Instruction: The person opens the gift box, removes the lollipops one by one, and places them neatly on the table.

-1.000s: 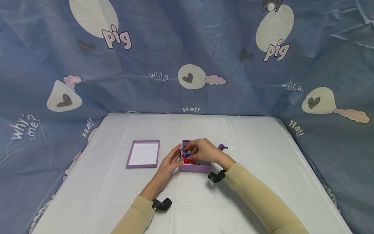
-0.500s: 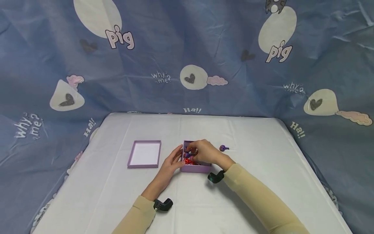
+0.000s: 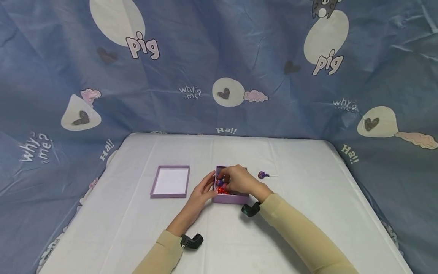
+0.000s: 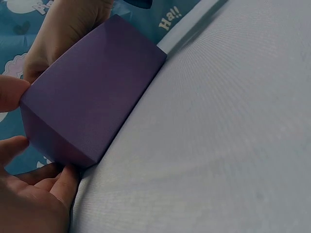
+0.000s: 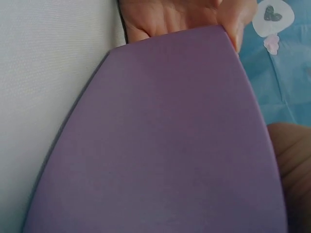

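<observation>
A purple box (image 3: 230,199) sits on the white-covered table, holding red lollipops (image 3: 221,191) and purple-blue ones. My left hand (image 3: 197,197) rests along the box's left wall, thumb at the near left corner. In the left wrist view that thumb touches the top edge of the box (image 4: 92,92). My right hand (image 3: 240,181) reaches into the box from the right, its thumb and fingers bent around a purple-wrapped lollipop (image 3: 220,183); the fingertips are partly hidden. The right wrist view is mostly filled by the outside of the box (image 5: 165,131).
Left of the box lies its shallow lid (image 3: 167,196), white inside up. One purple-wrapped lollipop (image 3: 261,175) lies on the table to the right, stick pointing right. A blue printed cloth (image 3: 191,114) hangs behind the table (image 3: 297,163).
The head view has shifted slightly. My right hand stays in the box with small finger movements, and my left hand keeps its place on the wall.
</observation>
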The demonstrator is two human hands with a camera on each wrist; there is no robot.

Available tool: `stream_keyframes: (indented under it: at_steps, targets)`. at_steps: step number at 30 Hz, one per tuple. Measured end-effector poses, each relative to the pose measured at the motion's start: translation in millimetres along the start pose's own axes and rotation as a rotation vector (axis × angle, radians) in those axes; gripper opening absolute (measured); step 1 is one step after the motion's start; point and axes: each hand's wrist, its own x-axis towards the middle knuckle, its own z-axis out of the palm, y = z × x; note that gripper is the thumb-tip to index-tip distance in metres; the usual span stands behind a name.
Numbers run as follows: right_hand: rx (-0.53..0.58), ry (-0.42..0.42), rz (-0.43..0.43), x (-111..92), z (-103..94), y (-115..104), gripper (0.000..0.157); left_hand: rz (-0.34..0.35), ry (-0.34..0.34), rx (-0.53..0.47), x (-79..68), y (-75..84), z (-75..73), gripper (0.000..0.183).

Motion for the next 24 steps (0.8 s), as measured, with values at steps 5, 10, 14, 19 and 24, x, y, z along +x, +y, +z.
stream_keyframes:
  at_steps: [5,10,14,19,24]
  targets:
    - [-0.028,0.019,0.01,1.5,1.7,-0.1,0.037,0.01,0.003,-0.009,1.6,-1.1,-0.9,0.069]
    - [-0.068,0.042,0.009,2.1,2.2,-1.5,0.036,0.014,0.002,-0.005,2.8,-0.6,-1.3,0.07]
    - [-0.082,0.076,0.004,0.9,4.1,-1.8,0.035,0.017,-0.002,-0.006,1.7,0.8,-0.6,0.071]
    - [-0.067,0.1,0.003,-2.1,6.0,-2.8,0.033,0.016,-0.005,0.0,0.8,1.5,0.3,0.071]
    - [-0.062,0.117,0.005,-4.8,6.4,-4.5,0.031,0.012,-0.002,0.002,0.8,0.3,0.4,0.072]
